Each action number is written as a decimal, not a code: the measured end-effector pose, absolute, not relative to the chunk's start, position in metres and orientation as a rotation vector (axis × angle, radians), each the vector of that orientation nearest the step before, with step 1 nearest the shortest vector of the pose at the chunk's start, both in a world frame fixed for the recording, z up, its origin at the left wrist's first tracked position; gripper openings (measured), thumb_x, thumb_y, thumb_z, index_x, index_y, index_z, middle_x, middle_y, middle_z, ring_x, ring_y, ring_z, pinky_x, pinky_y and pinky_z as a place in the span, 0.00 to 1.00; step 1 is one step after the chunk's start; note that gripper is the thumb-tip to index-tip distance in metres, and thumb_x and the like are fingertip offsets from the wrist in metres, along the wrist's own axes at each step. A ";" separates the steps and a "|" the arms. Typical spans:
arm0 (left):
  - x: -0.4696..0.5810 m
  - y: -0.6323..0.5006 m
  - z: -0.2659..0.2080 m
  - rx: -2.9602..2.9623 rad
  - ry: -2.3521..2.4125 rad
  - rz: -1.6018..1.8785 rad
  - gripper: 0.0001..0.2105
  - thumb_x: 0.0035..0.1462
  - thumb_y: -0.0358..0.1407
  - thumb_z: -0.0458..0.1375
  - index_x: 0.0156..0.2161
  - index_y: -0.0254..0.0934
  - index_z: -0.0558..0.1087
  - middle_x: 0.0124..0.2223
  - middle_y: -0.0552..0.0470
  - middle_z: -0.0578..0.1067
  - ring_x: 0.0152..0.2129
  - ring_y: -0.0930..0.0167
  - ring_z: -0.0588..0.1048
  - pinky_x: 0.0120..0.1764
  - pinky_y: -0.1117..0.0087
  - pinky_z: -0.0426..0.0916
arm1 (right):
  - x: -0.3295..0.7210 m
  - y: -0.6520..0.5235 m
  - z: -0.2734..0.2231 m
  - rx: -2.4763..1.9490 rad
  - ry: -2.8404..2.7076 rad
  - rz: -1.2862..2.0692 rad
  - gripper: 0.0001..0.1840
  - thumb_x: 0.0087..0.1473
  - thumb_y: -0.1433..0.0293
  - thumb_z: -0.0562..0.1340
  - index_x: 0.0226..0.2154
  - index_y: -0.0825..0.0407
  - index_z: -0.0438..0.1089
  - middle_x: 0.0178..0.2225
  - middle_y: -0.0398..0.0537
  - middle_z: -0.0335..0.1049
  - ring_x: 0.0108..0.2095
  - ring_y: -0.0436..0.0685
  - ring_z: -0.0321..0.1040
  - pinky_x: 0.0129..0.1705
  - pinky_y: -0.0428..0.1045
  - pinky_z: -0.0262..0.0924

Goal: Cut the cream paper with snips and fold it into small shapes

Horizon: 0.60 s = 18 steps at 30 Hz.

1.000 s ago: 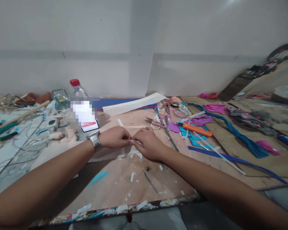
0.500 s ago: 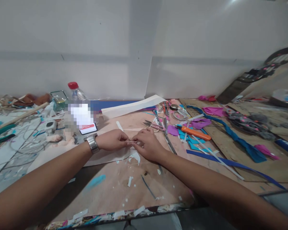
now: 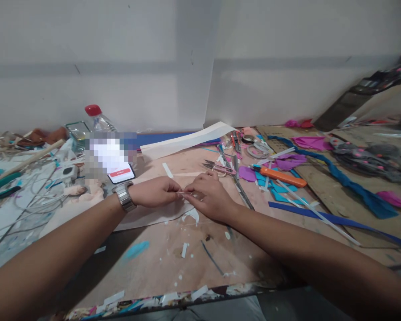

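In the middle of the bench, my left hand [image 3: 157, 191] and my right hand [image 3: 210, 194] meet, fingertips pinched together. Between them runs a thin, pale strip [image 3: 186, 193], gripped from both sides; its material is too small to make out. Under the hands lies a pale sheet [image 3: 143, 217] with a curved edge. Just beyond my right hand rest small thread snips [image 3: 222, 168]. A short white strip [image 3: 167, 170] lies past my left hand.
A lit phone [image 3: 120, 174] and a red-capped bottle [image 3: 98, 118] stand at back left. To the right are an orange utility knife [image 3: 281, 176], blue ribbon [image 3: 321, 216] and fabric scraps. A folded cream strip [image 3: 187, 141] lies at the back; green-handled pliers [image 3: 3, 185] lie far left.
The camera view has shifted slightly. Both hands stay together at nearly the same place over the sheet, still pinching the thin strip.
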<state>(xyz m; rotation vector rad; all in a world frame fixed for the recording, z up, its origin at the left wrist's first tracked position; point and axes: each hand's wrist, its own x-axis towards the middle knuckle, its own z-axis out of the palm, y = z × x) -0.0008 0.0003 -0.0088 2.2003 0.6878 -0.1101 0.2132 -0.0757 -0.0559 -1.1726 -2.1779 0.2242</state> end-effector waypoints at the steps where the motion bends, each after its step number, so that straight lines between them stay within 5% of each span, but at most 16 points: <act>1: -0.001 0.001 -0.009 2.203 0.689 -0.104 0.17 0.64 0.46 0.52 0.32 0.35 0.72 0.26 0.56 0.65 0.23 0.74 0.61 0.28 0.72 0.56 | 0.213 -0.076 -0.056 -1.175 -2.176 0.223 0.07 0.63 0.64 0.64 0.37 0.48 0.77 0.35 0.44 0.81 0.40 0.56 0.71 0.54 0.58 0.43; 18: -0.001 0.000 -0.004 2.132 0.732 -0.073 0.11 0.56 0.34 0.50 0.35 0.35 0.74 0.29 0.55 0.70 0.26 0.72 0.66 0.32 0.72 0.60 | 0.212 -0.080 -0.047 -1.120 -2.191 0.102 0.05 0.63 0.68 0.63 0.37 0.47 0.76 0.36 0.41 0.82 0.41 0.56 0.71 0.57 0.59 0.42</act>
